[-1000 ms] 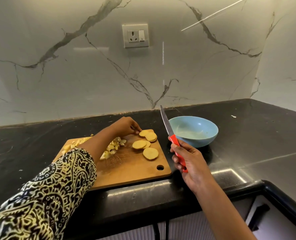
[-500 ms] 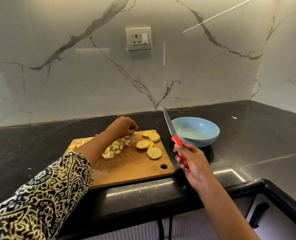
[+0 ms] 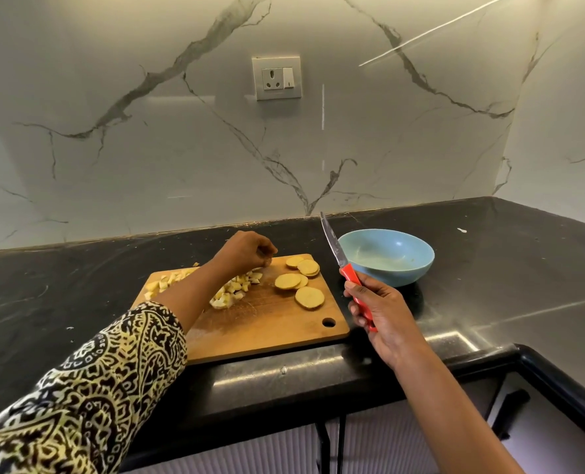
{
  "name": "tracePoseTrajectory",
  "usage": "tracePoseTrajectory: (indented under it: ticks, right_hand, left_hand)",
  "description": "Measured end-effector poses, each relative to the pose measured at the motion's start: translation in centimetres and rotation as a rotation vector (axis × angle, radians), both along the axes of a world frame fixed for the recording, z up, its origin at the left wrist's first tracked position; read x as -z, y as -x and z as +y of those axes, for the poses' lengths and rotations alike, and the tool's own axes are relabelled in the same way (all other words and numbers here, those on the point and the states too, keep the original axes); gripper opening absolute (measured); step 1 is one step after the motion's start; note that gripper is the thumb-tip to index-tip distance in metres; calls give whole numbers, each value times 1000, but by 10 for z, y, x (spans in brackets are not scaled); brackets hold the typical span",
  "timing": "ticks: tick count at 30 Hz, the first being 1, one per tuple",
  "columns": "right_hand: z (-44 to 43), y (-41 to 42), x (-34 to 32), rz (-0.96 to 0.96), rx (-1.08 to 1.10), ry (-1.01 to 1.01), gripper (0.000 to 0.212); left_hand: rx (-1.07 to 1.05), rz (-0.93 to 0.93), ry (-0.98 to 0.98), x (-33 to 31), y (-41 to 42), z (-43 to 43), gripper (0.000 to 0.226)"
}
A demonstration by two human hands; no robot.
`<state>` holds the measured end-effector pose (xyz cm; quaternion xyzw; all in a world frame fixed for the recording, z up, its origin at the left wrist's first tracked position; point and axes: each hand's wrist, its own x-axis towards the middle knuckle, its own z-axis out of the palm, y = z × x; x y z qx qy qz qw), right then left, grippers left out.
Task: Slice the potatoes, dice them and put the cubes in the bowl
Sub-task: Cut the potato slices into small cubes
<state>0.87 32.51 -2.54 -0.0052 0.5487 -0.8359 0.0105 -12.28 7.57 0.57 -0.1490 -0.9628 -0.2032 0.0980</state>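
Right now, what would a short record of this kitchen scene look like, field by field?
board: wooden cutting board on the black counter
slices: round potato slices on the board's right part, some overlapping
cubes: potato cubes piled on its left part
bowl: blue bowl right of the board, no cubes visible inside
left hand: fingers curled above the board's far edge; contents unclear
right hand: holds the red-handled knife, blade pointing up, beside the board

A home kitchen: black counter [image 3: 489, 268], marble backsplash [image 3: 147, 148], wall socket [image 3: 276, 78].
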Motion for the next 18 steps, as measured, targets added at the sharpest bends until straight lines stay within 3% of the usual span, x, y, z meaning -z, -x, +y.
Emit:
tracePoseTrajectory:
  ticks: [5,10,13,18]
  right_hand:
    - [0,-2,3,66,-42,-66,17]
    - [-9,-8,6,168,-4,-284,24]
    - [-15,-14,6,313,43,-621,37]
    - [-16,-37,4,540,54,-1142,41]
  left_hand:
    - [69,-163,-308,-14,-48,-9,28]
    - [142,-303,-222,-12,-103,-19,13]
    - [110,-176,-102,0,-111,-22,11]
    - [38,66,23,17,-112,-26,25]
